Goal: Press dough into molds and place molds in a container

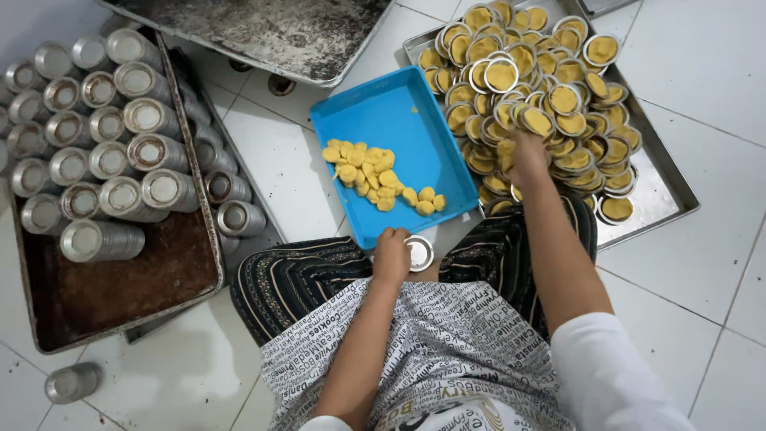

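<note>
My left hand (pixel 391 254) rests at the near edge of a blue plastic tray (pixel 399 104) and holds a small empty round metal mould (pixel 418 253). The blue tray carries a loose cluster of small yellow cakes (pixel 369 177). My right hand (pixel 528 153) reaches into a heap of round metal moulds filled with yellow cake (pixel 533 88), piled on a large metal baking tray (pixel 666 191). Its fingers close on one filled mould at the near side of the heap.
A dark, browned baking tray (pixel 120 295) on the left holds several stacks of empty metal moulds (pixel 104 136). More stacks lie beside it. Another stained metal tray (pixel 271 32) lies at the top. One stack of moulds (pixel 72 381) lies on the white tiled floor.
</note>
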